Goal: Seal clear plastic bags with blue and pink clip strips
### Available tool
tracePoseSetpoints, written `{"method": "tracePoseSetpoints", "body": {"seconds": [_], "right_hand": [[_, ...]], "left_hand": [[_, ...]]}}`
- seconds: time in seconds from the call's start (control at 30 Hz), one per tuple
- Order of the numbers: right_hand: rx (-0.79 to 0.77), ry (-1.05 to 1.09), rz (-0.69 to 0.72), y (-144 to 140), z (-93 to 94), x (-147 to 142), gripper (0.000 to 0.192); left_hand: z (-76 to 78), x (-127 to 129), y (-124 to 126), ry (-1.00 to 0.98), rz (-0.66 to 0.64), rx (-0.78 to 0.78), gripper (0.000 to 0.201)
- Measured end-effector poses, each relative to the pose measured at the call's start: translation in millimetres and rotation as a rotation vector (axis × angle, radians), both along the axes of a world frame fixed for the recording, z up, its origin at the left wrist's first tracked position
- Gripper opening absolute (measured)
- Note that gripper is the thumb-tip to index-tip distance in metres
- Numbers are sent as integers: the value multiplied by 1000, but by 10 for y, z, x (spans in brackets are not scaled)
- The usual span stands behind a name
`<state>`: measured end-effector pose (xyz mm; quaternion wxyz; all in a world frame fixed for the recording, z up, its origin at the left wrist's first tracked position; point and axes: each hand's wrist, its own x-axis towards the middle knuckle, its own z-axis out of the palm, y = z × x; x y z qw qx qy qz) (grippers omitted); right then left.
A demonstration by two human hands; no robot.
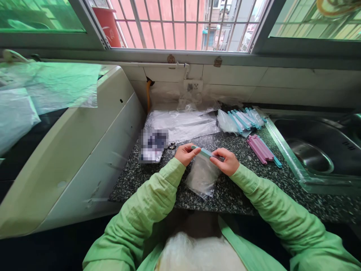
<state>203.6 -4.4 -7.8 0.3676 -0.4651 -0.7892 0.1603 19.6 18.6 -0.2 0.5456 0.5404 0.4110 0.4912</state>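
Observation:
A light blue bag sealing clip stretches between my two hands above the counter. My left hand is closed on its left end, thumb along the near side. My right hand pinches the clip's right end. A clear plastic bag hangs down from the clip, its lower part near the dark speckled counter. Whether the clip is fully closed over the bag's edge cannot be made out. Right of my right hand lie several pink sealing clips, with a blue clip beside them.
Behind them are several bags with blue clips. Clear plastic sheeting lies along the wall below a socket. A blurred-out object sits left. A sink is on the right, a large pale appliance on the left.

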Motion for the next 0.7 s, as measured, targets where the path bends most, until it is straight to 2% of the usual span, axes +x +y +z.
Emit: {"method": "tracePoseSetpoints", "body": {"seconds": [0.17, 0.47, 0.7], "right_hand": [[68, 29, -4, 7, 44, 18, 14], [108, 67, -104, 43, 58, 91, 16], [142, 77, -160, 63, 43, 96, 16]], "left_hand": [[-9, 7, 10, -26, -68, -104, 37], [-149, 26, -11, 50, -291, -225, 47], [-203, 26, -9, 107, -336, -179, 47]]}}
